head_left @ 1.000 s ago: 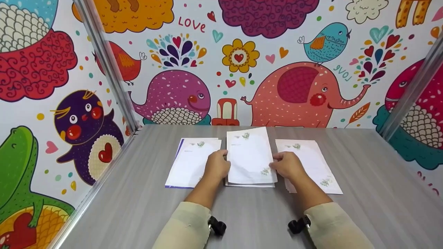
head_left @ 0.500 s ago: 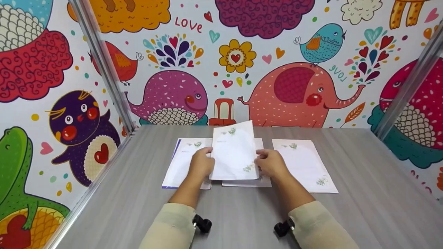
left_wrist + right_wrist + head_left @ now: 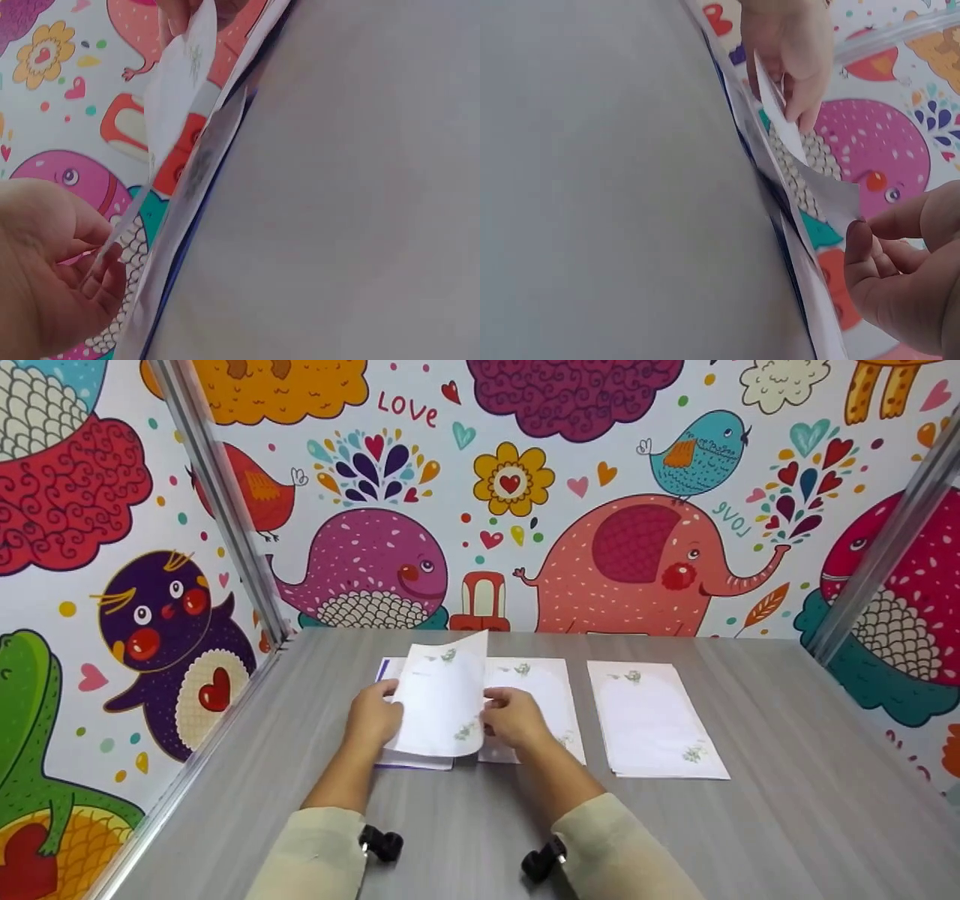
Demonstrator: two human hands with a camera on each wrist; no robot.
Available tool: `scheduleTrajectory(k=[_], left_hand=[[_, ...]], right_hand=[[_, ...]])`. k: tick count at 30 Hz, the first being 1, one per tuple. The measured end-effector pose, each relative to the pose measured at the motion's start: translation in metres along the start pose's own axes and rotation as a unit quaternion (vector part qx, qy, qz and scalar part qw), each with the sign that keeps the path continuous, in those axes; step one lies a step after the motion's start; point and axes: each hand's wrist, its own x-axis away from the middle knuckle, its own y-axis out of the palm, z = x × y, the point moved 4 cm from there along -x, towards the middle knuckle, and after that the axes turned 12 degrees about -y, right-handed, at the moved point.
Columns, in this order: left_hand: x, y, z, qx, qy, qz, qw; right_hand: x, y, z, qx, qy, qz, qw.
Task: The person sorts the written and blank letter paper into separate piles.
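A white sheet of paper [image 3: 439,701] with small green plant prints is held up by both hands, its right side curving upward. The left hand [image 3: 373,714] pinches its left edge, thumb on top, while the right hand [image 3: 516,718] pinches its right edge. Beneath the sheet lies the left paper stack [image 3: 416,761], mostly covered, with a purple-blue edge showing. The middle paper stack [image 3: 534,682] lies partly behind the right hand. In the left wrist view the sheet [image 3: 176,94] stands clear above the stack. The right wrist view shows thumb and fingers pinching the sheet's corner [image 3: 840,199].
A third paper stack [image 3: 652,720] with the same prints lies to the right on the grey wood-grain table [image 3: 480,840]. Metal posts [image 3: 225,502] stand at the corners of the cartoon-printed walls [image 3: 495,405]. Black wrist devices [image 3: 382,844] sit at both sleeves.
Both hands have lifted the sheet off the middle stack and carried it left, over the left stack. The sheet now bends more. The middle stack's top page has come into view.
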Motion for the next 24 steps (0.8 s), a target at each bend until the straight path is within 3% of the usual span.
scheduleTrajectory(k=[5,9,16,24], left_hand=[[-0.002,-0.02,-0.013,-0.005,-0.032,0.002,0.9995],[-0.003,-0.026,-0.019,-0.015,-0.051,0.004,0.9986],[-0.001,-0.026,-0.025,-0.05,-0.064,0.009,0.9966],[-0.001,-0.03,-0.021,-0.072,-0.063,0.04,0.9946]], right_hand=[[0.002,0.024,-0.003,0.001,-0.011,-0.005,1.0],[0.005,0.033,0.0,0.01,0.003,-0.013,1.0],[0.008,0.032,0.003,0.039,0.047,-0.051,0.997],[0.007,0.027,-0.001,0.054,0.012,-0.061,0.997]])
